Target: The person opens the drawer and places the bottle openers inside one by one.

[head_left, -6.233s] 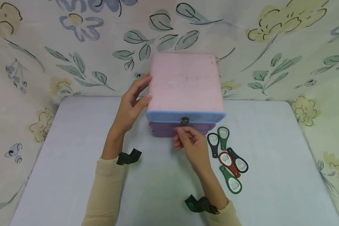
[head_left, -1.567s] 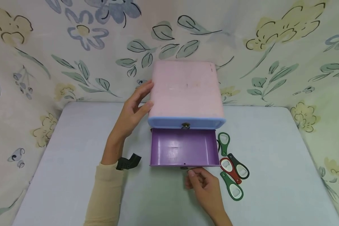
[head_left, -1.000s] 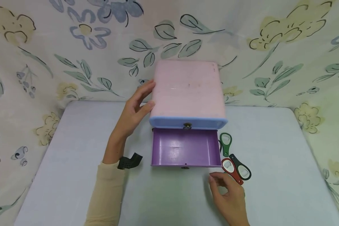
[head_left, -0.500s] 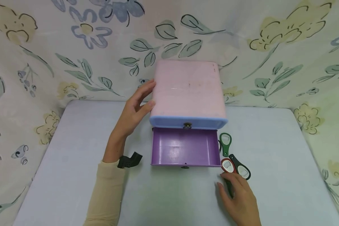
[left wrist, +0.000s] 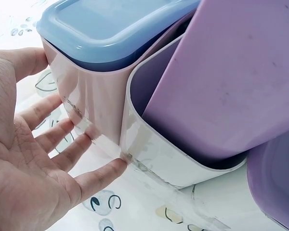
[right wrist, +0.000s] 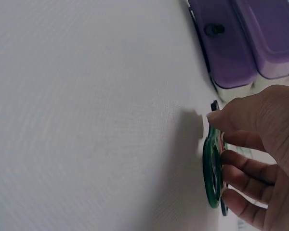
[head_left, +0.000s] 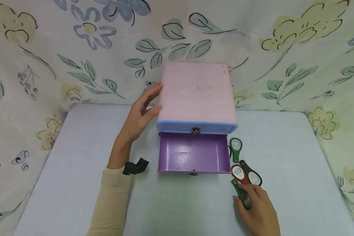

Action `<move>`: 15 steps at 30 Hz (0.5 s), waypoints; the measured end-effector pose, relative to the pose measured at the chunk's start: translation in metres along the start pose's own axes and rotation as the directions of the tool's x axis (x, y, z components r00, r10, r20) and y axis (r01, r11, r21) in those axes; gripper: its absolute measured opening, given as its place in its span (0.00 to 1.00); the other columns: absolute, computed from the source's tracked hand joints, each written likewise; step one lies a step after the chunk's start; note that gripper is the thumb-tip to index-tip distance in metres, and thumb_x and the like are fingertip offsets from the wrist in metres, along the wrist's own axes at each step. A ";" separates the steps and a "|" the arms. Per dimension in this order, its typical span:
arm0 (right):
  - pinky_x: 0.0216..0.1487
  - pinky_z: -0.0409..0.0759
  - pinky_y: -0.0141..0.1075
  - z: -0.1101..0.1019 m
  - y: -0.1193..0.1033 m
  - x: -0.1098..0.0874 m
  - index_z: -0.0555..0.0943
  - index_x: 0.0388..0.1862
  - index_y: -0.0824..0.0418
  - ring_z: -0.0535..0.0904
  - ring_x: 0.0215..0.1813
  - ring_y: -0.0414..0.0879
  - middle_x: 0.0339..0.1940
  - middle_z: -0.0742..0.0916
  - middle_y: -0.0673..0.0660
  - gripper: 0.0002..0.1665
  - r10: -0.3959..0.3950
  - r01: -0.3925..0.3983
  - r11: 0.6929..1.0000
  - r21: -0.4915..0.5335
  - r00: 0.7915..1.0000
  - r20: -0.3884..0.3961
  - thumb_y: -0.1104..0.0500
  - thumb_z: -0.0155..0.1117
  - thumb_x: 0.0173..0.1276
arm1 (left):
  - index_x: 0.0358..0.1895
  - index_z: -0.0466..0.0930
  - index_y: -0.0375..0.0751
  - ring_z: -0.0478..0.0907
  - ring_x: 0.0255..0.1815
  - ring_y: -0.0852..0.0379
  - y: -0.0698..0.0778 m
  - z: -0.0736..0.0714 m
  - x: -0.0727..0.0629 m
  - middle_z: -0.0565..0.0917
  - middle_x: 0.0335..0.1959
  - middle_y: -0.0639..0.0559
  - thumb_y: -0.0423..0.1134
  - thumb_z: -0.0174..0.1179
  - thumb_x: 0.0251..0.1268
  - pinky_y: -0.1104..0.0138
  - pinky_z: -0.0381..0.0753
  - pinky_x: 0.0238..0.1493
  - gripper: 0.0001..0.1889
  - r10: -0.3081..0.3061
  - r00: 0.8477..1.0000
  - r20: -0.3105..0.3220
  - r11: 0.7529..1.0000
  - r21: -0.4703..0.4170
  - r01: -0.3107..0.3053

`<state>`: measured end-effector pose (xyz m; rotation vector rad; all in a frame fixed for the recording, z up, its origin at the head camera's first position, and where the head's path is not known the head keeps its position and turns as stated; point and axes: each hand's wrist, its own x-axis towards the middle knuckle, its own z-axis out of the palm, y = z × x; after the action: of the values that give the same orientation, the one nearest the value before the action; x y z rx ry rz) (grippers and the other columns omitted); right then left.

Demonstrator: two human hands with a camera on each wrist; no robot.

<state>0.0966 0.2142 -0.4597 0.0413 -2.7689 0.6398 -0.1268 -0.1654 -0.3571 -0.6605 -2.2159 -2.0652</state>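
Note:
My left hand (head_left: 134, 121) rests its fingertips and thumb on the left side of a small pink drawer box (head_left: 196, 91). In the left wrist view that hand (left wrist: 33, 168) has its fingers spread along the pink wall, beside the blue top drawer (left wrist: 106, 29). A purple drawer (head_left: 194, 152) stands pulled out below the blue front, bare inside. My right hand (head_left: 259, 209) is over a green bottle opener (head_left: 235, 184) lying flat on the table. In the right wrist view its thumb and loosely bent fingers (right wrist: 245, 168) lie about the opener; a firm grip is not plain.
A red bottle opener (head_left: 239, 173), a black one (head_left: 250, 173) and another green one (head_left: 236, 149) lie right of the drawer. One more dark opener is mostly hidden behind it. Floral cloth (head_left: 106, 75) hangs behind the white table (head_left: 76, 164).
The purple drawer has been pulled out. My right hand has left the drawer's front and moved right and nearer, down to the closest green bottle opener. My left hand has stayed on the box.

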 end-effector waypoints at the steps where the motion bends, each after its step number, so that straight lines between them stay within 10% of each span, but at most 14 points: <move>1: 0.45 0.74 0.36 0.000 0.002 0.000 0.89 0.49 0.53 0.79 0.46 0.49 0.45 0.87 0.53 0.28 -0.011 0.011 1.000 -0.002 1.000 0.001 0.63 0.85 0.45 | 0.81 0.66 0.45 0.64 0.84 0.57 0.000 0.000 0.000 0.64 0.84 0.61 0.34 0.56 0.76 0.68 0.79 0.73 0.32 0.000 1.000 -0.001 1.000 0.000 0.000; 15: 0.35 0.73 0.37 -0.004 0.004 -0.004 0.89 0.49 0.57 0.78 0.43 0.49 0.44 0.86 0.55 0.26 0.040 -0.038 0.998 -0.055 0.998 0.040 0.62 0.81 0.46 | 0.81 0.66 0.46 0.64 0.84 0.57 0.000 -0.001 0.000 0.64 0.84 0.62 0.34 0.55 0.76 0.65 0.78 0.74 0.32 0.000 1.000 -0.002 1.000 0.000 0.000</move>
<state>0.1010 0.2196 -0.4592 -0.0114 -2.8313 0.5790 -0.1271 -0.1659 -0.3571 -0.6580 -2.2147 -2.0642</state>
